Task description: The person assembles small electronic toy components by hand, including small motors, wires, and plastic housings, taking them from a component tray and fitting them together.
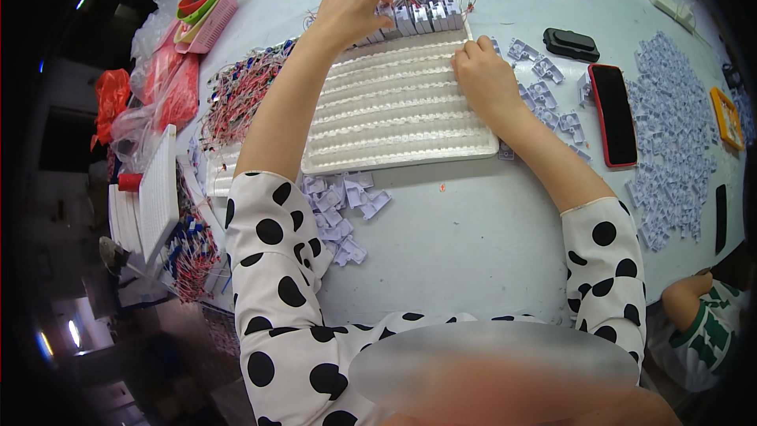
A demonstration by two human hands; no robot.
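A white ribbed tray [398, 102] lies in front of me, its ridges running from side to side. Along its far end stands a row of white plastic housings [426, 17] with thin red and black wires. My left hand [351, 12] reaches over the tray to the left end of that row, its fingers bent against the housings; what they pinch is hidden. My right hand [482, 75] rests at the tray's right side with fingers curled over the rim. Loose white plastic pieces [542, 95] lie just right of it.
More loose pieces [339, 213] lie at the tray's near left. Tangled red wires [244, 91] are heaped to the left, near a pink basket [214, 20]. Rightward are a red-cased phone [613, 114], a black case [572, 44] and a large pile of pieces [670, 126]. Another person's arm [684, 300] shows lower right.
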